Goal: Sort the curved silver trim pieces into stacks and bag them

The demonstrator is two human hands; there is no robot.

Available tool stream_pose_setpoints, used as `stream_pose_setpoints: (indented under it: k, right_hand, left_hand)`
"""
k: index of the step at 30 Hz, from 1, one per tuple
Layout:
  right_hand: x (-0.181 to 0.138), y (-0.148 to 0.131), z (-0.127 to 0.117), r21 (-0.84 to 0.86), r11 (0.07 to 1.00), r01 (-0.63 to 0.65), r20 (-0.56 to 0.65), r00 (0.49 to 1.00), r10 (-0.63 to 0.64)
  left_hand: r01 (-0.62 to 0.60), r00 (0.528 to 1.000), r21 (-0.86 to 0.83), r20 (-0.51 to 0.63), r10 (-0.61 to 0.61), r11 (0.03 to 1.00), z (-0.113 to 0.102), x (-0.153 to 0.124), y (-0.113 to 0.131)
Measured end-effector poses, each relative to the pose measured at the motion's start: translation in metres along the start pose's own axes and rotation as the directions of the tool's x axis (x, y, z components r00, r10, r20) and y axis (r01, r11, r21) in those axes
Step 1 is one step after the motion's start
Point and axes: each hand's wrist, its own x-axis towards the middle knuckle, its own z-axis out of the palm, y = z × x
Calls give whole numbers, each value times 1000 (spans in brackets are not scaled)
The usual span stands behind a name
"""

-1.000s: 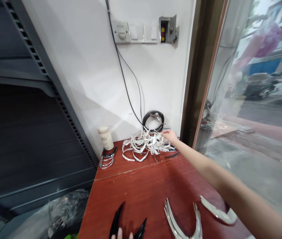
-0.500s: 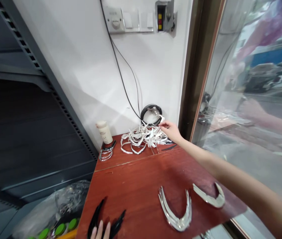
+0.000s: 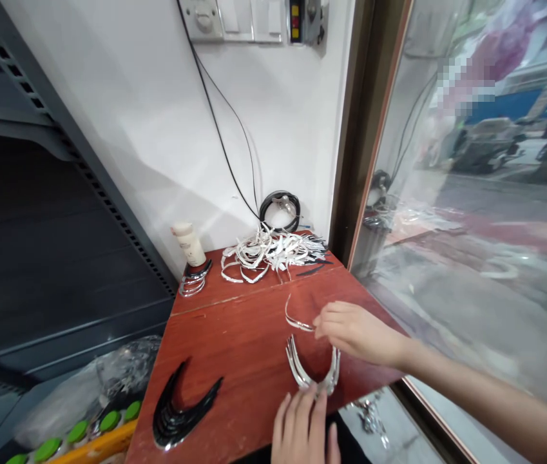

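Pinching one thin silver curved strip point(image 3: 297, 323) in the right hand point(image 3: 357, 330), just left of its fingertips. Resting the left hand point(image 3: 301, 419), unclenched, on the bend of nested silver U-shaped strips point(image 3: 295, 365); best to press lightly there and pinch without flexing.

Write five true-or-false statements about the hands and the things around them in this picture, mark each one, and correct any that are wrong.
1. The black cable coil sits behind the pale tangled pile. True.
2. The left hand is deep in the tangled pile. False: it is at the silvery stack.
3. The right hand holds a curved silvery strip. True.
4. The cream bottle stands to the right of the tangled pile. False: it stands to the left.
5. The black stack lies apart from both hands. True.
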Motion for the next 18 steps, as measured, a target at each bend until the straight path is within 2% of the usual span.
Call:
stream_pose_setpoints:
  k: [2,4,9,12,15,18]
  right_hand:
    - [-10,5,7,-46,999,-8,43,999,10]
    - [-17,9,15,-79,997,-27,59,998,32]
    - [-23,15,36,-104,993,-57,92,994,67]
    - [-17,7,46,-103,993,-58,68,996,65]
    - [-8,-14,52,-99,990,-99,-44,994,95]
    - [-2,-39,59,-61,991,-122,-123,986,114]
  left_hand:
    - [-47,998,65,43,44,997,7,15,9]
    - [-105,988,145,131,86,984,6,23,6]
    - [-256,941,228,281,188,939,-13,11,-25]
    - [-324,909,279,358,216,904,-28,1,-47]
    - [-321,911,355,369,184,878,-40,-4,-62]
    - [-240,935,358,334,117,902,-47,-13,-67]
